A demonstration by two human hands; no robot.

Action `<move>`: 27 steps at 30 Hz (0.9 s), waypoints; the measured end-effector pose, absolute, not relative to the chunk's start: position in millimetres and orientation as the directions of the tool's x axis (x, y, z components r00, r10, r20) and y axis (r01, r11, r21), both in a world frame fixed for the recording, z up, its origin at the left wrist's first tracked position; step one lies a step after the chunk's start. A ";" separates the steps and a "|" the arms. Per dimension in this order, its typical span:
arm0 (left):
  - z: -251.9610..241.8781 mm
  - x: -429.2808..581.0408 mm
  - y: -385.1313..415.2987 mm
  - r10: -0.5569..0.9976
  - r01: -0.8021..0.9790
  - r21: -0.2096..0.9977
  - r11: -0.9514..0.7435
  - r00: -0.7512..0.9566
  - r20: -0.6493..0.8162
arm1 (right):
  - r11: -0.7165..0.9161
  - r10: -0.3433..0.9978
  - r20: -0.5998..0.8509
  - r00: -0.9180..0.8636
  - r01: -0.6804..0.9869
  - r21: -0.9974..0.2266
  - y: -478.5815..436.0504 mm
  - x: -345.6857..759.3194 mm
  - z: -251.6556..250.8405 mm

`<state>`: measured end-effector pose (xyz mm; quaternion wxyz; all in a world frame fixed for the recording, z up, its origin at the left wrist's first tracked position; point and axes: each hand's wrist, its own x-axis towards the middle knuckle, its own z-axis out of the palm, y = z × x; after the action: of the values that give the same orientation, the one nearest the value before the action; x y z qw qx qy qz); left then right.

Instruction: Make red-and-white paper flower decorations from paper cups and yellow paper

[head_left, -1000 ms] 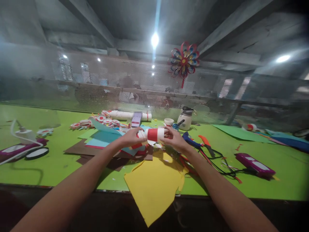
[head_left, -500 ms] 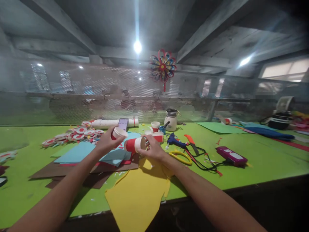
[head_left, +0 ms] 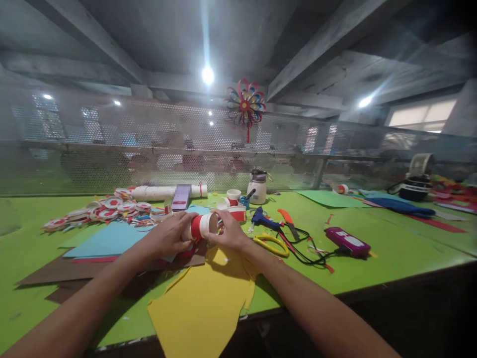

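A red and white paper cup lies on its side between my two hands, its open end toward the right. My left hand is wrapped round its left end. Fingers and thumb of my right hand grip the rim at the right. Whether a second cup sits inside my left hand is hidden. Under the hands lies yellow felt, which hangs over the table's front edge. Light blue sheets and brown sheets are stacked to the left.
Red and white paper pieces are heaped at the back left, near a phone. Further right are upright cups, a flask, a blue glue gun, yellow-handled scissors, a cutter and a purple device.
My left hand has moved right and down, bringing its separate cup to the cup in my right hand. That separate cup no longer shows. The view has turned slightly right.
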<state>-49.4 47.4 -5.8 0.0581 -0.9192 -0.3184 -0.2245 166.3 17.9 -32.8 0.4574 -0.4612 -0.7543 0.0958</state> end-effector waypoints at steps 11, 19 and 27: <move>-13.3 -35.8 29.9 0.504 0.507 0.123 -0.853 0.740 0.445 | 0.515 0.855 0.457 -0.244 0.500 -0.697 17.3 160.8 -40.8; -16.5 -34.3 35.6 0.537 0.581 0.060 -0.812 0.702 0.468 | 0.484 0.875 0.417 -0.246 0.442 -0.755 18.3 162.6 -39.2; -16.7 -44.1 45.9 0.583 0.642 0.072 -0.764 0.637 0.504 | 0.451 0.890 0.428 -0.157 0.442 -0.775 17.2 173.3 -24.3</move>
<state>-44.1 45.9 -16.7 0.0569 -0.9030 -0.3390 -0.2576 173.3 17.2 -24.3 0.4556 -0.4627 -0.7197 0.2457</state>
